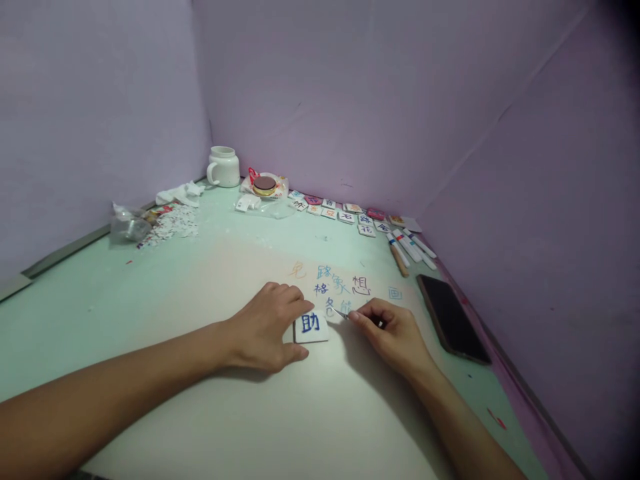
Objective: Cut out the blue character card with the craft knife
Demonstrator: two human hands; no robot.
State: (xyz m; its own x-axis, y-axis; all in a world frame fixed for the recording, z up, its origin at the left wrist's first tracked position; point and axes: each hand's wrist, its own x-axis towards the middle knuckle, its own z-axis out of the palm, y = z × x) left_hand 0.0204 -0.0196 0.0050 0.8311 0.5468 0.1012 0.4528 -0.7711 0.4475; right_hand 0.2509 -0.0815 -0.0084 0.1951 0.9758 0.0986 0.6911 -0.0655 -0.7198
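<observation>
My left hand (270, 327) bends around a small white tile (320, 332) that bears a dark blue Chinese character. Its index finger is at the tile's upper edge and its thumb at the lower left corner. In a pinch, my right hand (387, 330) holds a small pointed metal blade (341, 313); the rest of the tool is hidden by the fingers. The blade's tip is close to the tile's upper right corner; whether they touch I cannot tell. Under both hands lies a pale board (240, 413), with several coloured characters written beyond the tile.
A phone (453, 319) lies at the right, with several marker pens (407, 245) behind it. Lettered tiles (346, 217) line the back wall. A white mug (223, 167), a plastic bag (131, 225) and paper scraps (175, 223) lie further left.
</observation>
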